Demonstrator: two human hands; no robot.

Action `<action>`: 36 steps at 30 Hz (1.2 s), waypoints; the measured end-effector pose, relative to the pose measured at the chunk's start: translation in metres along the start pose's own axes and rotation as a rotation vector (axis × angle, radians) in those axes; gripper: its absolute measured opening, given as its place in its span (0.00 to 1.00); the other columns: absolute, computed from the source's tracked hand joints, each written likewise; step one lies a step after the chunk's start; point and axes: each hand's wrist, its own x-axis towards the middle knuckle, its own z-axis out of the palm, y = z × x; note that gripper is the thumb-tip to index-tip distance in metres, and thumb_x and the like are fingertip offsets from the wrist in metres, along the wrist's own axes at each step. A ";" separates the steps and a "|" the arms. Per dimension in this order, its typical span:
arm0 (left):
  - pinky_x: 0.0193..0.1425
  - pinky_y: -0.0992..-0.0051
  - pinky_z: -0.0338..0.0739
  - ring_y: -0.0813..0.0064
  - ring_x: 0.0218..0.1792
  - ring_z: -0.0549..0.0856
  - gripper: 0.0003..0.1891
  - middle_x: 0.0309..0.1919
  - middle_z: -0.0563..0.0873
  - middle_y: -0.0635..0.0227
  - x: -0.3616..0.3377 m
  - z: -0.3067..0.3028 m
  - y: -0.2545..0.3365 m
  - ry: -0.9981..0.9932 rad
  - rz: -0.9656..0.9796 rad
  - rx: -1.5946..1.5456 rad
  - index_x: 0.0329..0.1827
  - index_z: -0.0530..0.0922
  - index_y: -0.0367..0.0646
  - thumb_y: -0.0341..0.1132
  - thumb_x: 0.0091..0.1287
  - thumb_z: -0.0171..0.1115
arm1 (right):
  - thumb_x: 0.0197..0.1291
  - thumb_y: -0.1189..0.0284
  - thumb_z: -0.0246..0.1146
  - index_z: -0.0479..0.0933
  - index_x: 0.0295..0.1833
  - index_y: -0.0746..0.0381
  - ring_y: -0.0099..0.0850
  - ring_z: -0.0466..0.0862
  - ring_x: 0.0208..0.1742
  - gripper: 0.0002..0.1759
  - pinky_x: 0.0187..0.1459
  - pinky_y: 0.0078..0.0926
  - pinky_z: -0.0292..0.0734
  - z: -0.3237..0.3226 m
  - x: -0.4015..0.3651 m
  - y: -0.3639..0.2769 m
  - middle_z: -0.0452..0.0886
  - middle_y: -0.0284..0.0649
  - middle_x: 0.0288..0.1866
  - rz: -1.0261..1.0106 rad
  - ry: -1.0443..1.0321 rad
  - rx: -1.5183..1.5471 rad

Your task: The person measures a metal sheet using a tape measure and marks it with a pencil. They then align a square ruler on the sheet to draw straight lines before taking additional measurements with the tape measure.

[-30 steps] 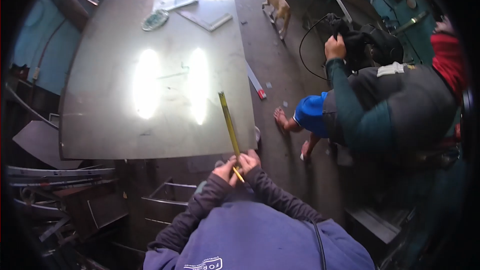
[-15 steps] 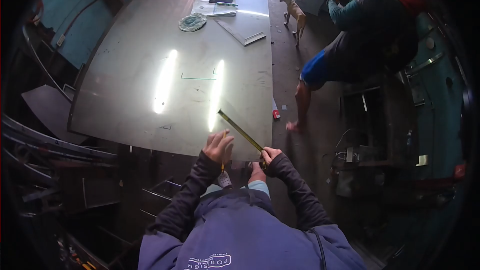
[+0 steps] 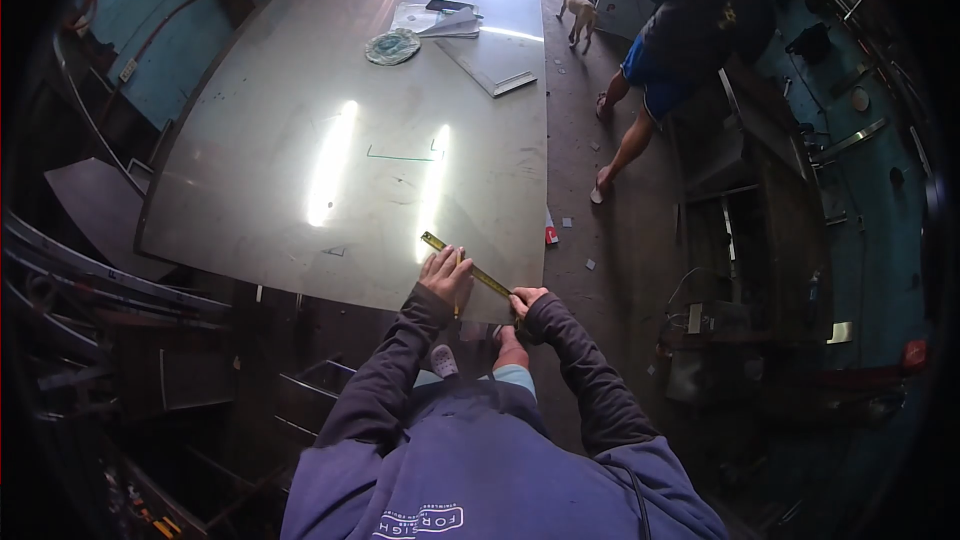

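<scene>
A yellow tape measure (image 3: 484, 278) stretches across the near right corner of a large grey metal sheet (image 3: 240, 180). My right hand (image 3: 530, 302) is closed round its lower end at the sheet's right edge. Against the blade, near its upper end, my left hand (image 3: 446, 275) holds a thin yellow pencil (image 3: 458, 290), fingers bent over the sheet. Green marker lines (image 3: 400, 157) are drawn farther up on the sheet.
On the sheet's far part lie a metal square (image 3: 490, 70), a round cloth-like pad (image 3: 392, 46), papers (image 3: 455, 23) and a phone (image 3: 450, 6). At the right a person (image 3: 700, 20) walks near a dog (image 3: 578, 15).
My left hand has moved onto the tape blade, and the blade's upper end has shifted left and nearer. The other person and the dog have moved farther off.
</scene>
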 end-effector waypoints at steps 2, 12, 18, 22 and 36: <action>0.70 0.55 0.63 0.56 0.66 0.74 0.19 0.61 0.79 0.58 0.000 0.000 0.001 0.006 -0.007 -0.002 0.57 0.78 0.46 0.38 0.62 0.65 | 0.66 0.60 0.56 0.80 0.48 0.61 0.51 0.84 0.41 0.17 0.44 0.40 0.79 0.002 -0.001 0.000 0.83 0.54 0.37 -0.005 0.007 -0.014; 0.69 0.59 0.65 0.61 0.65 0.76 0.19 0.60 0.81 0.61 0.000 0.003 -0.002 0.029 0.018 0.046 0.57 0.79 0.50 0.36 0.61 0.64 | 0.67 0.59 0.55 0.80 0.46 0.61 0.51 0.84 0.40 0.17 0.44 0.40 0.79 0.004 -0.004 0.001 0.83 0.53 0.37 0.018 0.025 -0.023; 0.68 0.59 0.66 0.60 0.64 0.76 0.19 0.60 0.80 0.60 0.002 0.002 -0.002 0.000 0.021 0.073 0.57 0.79 0.51 0.37 0.61 0.64 | 0.67 0.59 0.55 0.80 0.47 0.60 0.51 0.84 0.41 0.17 0.44 0.40 0.79 0.002 -0.004 0.001 0.83 0.53 0.37 0.030 0.020 -0.026; 0.64 0.60 0.67 0.59 0.61 0.76 0.19 0.53 0.82 0.64 0.006 -0.001 0.006 0.058 -0.008 0.022 0.54 0.80 0.52 0.39 0.59 0.66 | 0.66 0.60 0.56 0.81 0.47 0.61 0.49 0.85 0.40 0.17 0.44 0.39 0.80 0.000 -0.006 0.002 0.84 0.52 0.37 0.010 0.033 0.015; 0.50 0.65 0.63 0.73 0.47 0.78 0.06 0.35 0.82 0.79 0.025 0.001 0.043 -0.161 -0.207 0.125 0.33 0.84 0.61 0.47 0.56 0.70 | 0.67 0.57 0.57 0.82 0.49 0.61 0.44 0.86 0.43 0.19 0.47 0.35 0.80 -0.068 0.006 0.041 0.85 0.50 0.42 -0.001 -0.261 -0.091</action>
